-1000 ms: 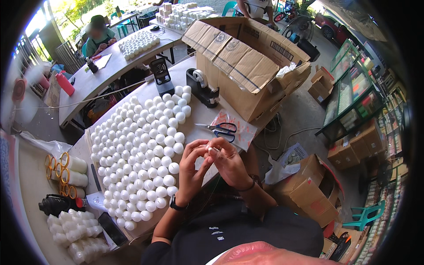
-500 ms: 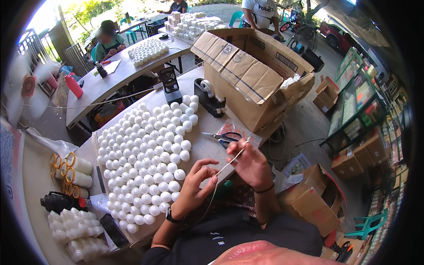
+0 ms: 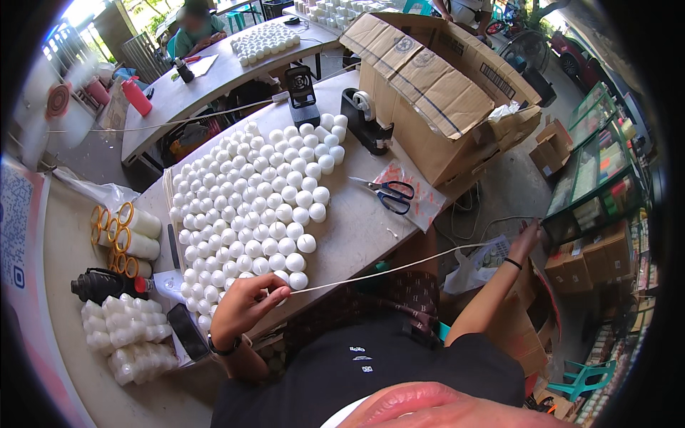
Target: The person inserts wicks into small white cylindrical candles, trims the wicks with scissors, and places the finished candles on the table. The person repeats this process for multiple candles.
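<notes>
Left hand [image 3: 246,305] pinching white cord [image 3: 359,278], stretched toward right hand [image 3: 524,241], grip unclear from here; white round-topped pieces [image 3: 295,230] just beyond left.

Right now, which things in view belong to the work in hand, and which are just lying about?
Seem to belong:
- white string, pinched in the left hand; right hand reaches out by its far end, grip unclear
- white round pieces, beside the left hand
- scissors, probably

Seem just lying about:
- tape dispenser
- pink bottle
- green chair
</notes>
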`<state>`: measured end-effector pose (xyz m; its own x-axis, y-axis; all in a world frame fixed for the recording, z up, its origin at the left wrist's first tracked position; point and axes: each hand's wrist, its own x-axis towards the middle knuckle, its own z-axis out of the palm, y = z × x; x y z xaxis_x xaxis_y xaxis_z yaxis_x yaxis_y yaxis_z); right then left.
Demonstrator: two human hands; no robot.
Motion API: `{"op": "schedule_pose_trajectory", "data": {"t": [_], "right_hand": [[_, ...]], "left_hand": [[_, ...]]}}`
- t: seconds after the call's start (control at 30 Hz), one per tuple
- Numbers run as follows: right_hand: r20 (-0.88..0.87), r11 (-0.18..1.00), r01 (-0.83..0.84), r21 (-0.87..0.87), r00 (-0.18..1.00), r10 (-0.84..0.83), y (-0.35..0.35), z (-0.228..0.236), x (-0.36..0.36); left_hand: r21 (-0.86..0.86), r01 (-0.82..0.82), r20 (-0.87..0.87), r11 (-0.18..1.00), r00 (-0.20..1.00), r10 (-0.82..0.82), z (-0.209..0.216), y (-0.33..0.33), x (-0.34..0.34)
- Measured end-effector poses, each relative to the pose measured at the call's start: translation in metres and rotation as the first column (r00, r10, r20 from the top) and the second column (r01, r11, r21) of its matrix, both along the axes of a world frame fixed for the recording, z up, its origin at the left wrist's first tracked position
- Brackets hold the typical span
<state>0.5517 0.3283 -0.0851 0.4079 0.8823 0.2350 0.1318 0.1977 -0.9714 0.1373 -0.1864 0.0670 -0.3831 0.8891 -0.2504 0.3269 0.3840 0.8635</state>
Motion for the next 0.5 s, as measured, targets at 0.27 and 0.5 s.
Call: {"op": "schedule_pose_trajectory", "data": {"t": [0.27,0.5], "right_hand": [[0.558,0.320,-0.925,-0.203,0.159,0.815,-0.241,0.078,-0.180],[0.341,0.145,-0.967,-0.208,0.067,0.938,-0.208,0.108,-0.161]], "left_hand": [[0.202,0.113,-0.158,0.973,0.984,-0.082,-0.035,0.088,0.064],[0.086,0.109,-0.120,0.990,0.988,-0.098,-0.031,0.060,0.029]]}}
